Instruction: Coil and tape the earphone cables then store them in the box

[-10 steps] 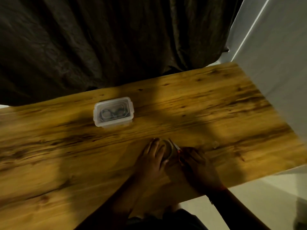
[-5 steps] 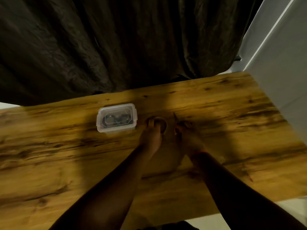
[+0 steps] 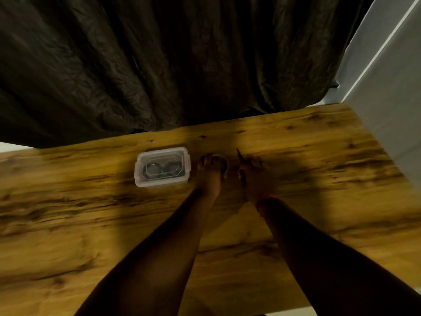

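Both arms reach across the wooden surface point(image 3: 319, 179) toward its far edge, where a dark curtain point(image 3: 159, 65) hangs close behind. Beyond the fingertips only a narrow strip of bare wood lies before that edge. To the right of the fingers the wood runs wide and open up to a grey wall point(image 3: 391, 87); to the left, past the box, it also stretches bare to the frame edge.

The left hand point(image 3: 210, 176) rests on a roll of tape point(image 3: 219, 164), its fingers point(image 3: 204, 161) curled over the ring and covering most of it. The right hand point(image 3: 252, 176) holds a thin dark tool point(image 3: 240, 155), probably scissors, whose tip pokes out beyond the fingers; the hand lies in deep shadow and how its fingers lie around the tool cannot be told.

The clear lidded box point(image 3: 162, 166) sits just left of the left fingers, near but apart. Through its lid dark coiled earphone cables point(image 3: 159, 171) show dimly; how many coils is hard to make out. The picture is dim and blurred, and no writing can be read anywhere.
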Demonstrator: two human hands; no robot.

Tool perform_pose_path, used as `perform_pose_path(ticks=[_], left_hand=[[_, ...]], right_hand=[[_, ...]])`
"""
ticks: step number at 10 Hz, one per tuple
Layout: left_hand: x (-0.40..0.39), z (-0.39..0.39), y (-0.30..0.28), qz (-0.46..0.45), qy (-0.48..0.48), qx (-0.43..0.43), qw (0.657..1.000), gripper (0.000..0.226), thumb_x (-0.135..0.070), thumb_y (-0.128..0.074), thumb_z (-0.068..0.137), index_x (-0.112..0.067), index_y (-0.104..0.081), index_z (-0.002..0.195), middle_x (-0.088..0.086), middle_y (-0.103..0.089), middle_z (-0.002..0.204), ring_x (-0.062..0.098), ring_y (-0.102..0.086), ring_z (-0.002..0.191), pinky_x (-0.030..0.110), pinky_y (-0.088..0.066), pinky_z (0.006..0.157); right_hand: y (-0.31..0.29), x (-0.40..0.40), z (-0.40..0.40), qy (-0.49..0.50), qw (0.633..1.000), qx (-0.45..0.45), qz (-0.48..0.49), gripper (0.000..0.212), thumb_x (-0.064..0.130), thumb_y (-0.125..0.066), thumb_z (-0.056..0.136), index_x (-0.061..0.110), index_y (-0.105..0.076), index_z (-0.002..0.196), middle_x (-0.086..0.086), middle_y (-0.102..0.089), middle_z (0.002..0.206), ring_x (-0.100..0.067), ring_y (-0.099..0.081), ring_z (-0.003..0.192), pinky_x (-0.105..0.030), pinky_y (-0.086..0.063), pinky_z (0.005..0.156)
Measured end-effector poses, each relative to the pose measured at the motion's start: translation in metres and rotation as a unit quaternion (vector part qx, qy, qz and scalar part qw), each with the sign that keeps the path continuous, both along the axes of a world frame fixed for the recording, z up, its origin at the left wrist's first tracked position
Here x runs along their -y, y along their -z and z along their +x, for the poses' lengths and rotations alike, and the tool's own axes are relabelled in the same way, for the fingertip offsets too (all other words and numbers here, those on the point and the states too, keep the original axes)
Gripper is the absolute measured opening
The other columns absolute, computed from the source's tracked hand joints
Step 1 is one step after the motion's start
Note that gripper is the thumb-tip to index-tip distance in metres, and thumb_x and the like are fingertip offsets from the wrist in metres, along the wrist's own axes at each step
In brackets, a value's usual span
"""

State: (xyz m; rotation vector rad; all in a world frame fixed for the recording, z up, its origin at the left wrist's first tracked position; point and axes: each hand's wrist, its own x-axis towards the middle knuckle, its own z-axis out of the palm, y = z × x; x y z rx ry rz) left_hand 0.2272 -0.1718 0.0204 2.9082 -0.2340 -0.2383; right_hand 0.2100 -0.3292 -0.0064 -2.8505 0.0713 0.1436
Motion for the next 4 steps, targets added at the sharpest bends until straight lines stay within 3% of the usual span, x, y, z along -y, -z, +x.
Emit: perform_pose_path(ticks=[1, 2, 3, 4], left_hand=[[-0.002, -0.001, 0.000, 0.010, 0.011, 0.003, 1.000, 0.065, -0.024, -0.062, 0.091, -0.012, -0.032, 0.147, 0.014, -0.021, 0.159, 0.035, -0.016, 0.147, 0.046, -0.027, 0.114], [-0.004, -0.004, -0.009, 0.007, 0.037, 0.008, 0.999, 0.069, -0.034, -0.061, 0.091, -0.012, -0.030, 0.148, 0.014, -0.017, 0.161, 0.034, -0.013, 0.148, 0.050, -0.025, 0.115], [-0.006, -0.006, -0.016, 0.001, 0.051, 0.027, 0.998, 0.070, -0.036, -0.061, 0.091, -0.012, -0.029, 0.149, 0.013, -0.017, 0.161, 0.033, -0.013, 0.148, 0.050, -0.027, 0.115], [-0.019, -0.014, -0.022, 0.004, 0.053, 0.089, 0.995, 0.064, -0.039, -0.050, 0.093, -0.011, -0.033, 0.148, 0.016, -0.015, 0.161, 0.039, -0.010, 0.148, 0.053, -0.019, 0.118]], right_hand=[[-0.003, -0.001, -0.001, -0.003, 1.000, 0.027, 0.004, 0.036, 0.030, -0.036, 0.083, 0.015, -0.067, 0.095, -0.017, -0.062, 0.120, -0.045, -0.055, 0.109, -0.052, -0.044, 0.092], [-0.011, 0.000, -0.006, 0.008, 0.998, 0.052, 0.023, 0.028, 0.026, -0.053, 0.083, 0.013, -0.070, 0.102, -0.020, -0.059, 0.127, -0.045, -0.055, 0.106, -0.051, -0.048, 0.088], [-0.016, -0.002, -0.008, 0.002, 0.998, 0.049, 0.047, 0.044, 0.032, -0.052, 0.086, 0.012, -0.064, 0.123, -0.020, -0.054, 0.135, -0.046, -0.053, 0.112, -0.051, -0.048, 0.092], [-0.027, -0.012, -0.002, -0.028, 0.999, 0.027, 0.009, 0.066, 0.050, -0.036, 0.089, 0.022, -0.035, 0.149, -0.012, -0.034, 0.154, -0.039, -0.035, 0.138, -0.054, -0.035, 0.108]])
